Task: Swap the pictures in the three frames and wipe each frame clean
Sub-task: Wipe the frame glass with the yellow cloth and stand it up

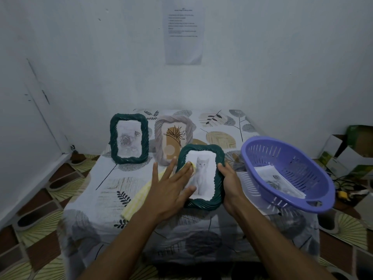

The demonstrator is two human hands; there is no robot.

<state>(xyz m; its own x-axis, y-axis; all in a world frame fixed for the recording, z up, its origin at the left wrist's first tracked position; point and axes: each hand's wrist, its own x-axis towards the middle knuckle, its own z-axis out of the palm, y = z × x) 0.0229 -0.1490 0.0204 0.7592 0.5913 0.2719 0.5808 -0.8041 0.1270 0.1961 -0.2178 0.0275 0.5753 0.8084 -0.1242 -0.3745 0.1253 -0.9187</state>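
Observation:
A dark green frame [217,196] with a white cat picture is tilted up in front of me at the table's middle. My right hand [229,181] grips its right edge. My left hand [171,184] lies flat with spread fingers, pressing a yellow cloth [137,197] against the frame's left side and glass. Behind stand a second dark green frame [129,138] holding a rose picture and a beige frame [161,138] holding a plant drawing, both upright.
A purple plastic basket [286,174] with a loose printed picture [278,181] inside sits at the table's right. The table [101,199] wears a leaf-patterned cloth. Cardboard boxes [347,152] lie on the floor at far right. A wall is close behind.

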